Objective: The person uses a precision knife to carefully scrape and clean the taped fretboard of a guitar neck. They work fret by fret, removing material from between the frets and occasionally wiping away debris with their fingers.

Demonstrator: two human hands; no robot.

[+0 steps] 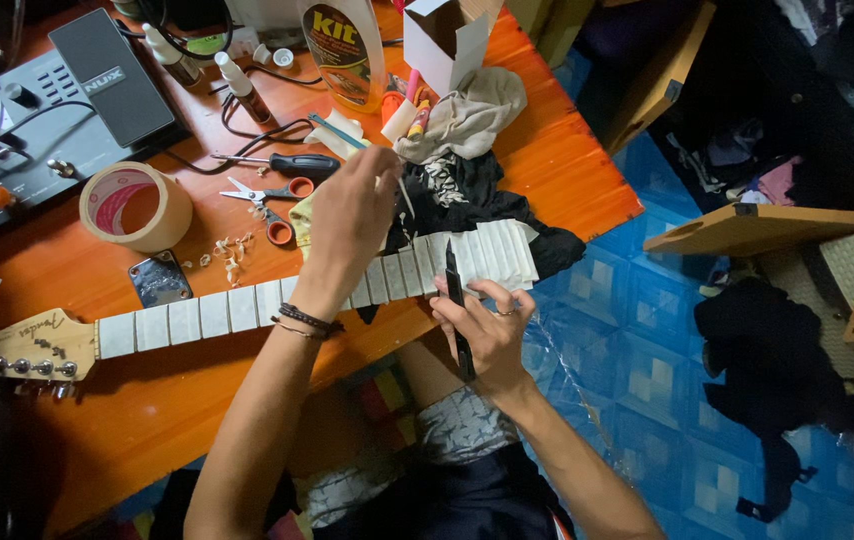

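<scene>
- Orange-stained wooden table stands over a blue patterned floor; clutter covers most of its far half.
- Pale wooden guitar neck lies lengthwise along the near edge of the table, headstock to the person's left, its fretboard masked in strips of whitish tape between the frets. The heel end overhangs the table edge, resting on a black cloth, which appears to cushion it.
- Left hand hovers above the middle of the neck, fingers pinched together on a thin pale stick, apparently a small tool; its tip is too fine to identify.
- Right hand sits at the heel end, closed around a slim black-handled tool whose point rests against the taped frets. The grip looks suited to fine, steady strokes.
- Roll of beige masking tape lies well apart, behind the neck, with a chrome neck plate just beside the neck.
- Orange-handled scissors and a black-handled screwdriver lie behind the left hand, near enough to crowd it.
- Yellow-labelled plastic bottle, a beige rag and a black effects pedal unit occupy the far side.
</scene>
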